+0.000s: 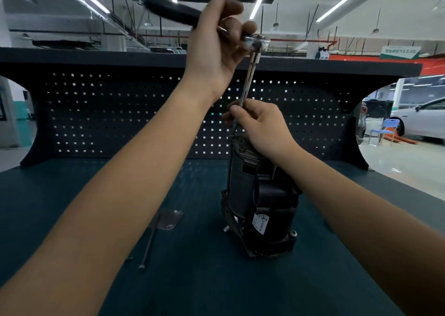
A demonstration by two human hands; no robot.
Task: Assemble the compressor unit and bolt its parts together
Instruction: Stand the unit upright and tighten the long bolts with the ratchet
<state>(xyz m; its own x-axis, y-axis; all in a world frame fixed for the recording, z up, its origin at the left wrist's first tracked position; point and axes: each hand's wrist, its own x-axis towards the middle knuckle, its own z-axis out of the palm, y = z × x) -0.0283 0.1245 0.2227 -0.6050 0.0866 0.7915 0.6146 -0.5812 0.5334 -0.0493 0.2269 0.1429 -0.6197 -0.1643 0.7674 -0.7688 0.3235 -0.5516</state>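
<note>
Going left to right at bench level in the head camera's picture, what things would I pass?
Long bolt → compressor unit → blue chair → white car.

Left grip [214,48] and right grip [262,125] are bare hands on bare forearms [134,161]

The silver metal ratchet [257,42] and its long extension bar [249,79] shine polished; its black handle [173,10] is matt. The black cylindrical compressor unit [243,190] looks dull and smooth, with a white paper label [260,223]. The dark teal surface [192,279] is matt, the long thin bolt [149,243] dull metal
</note>
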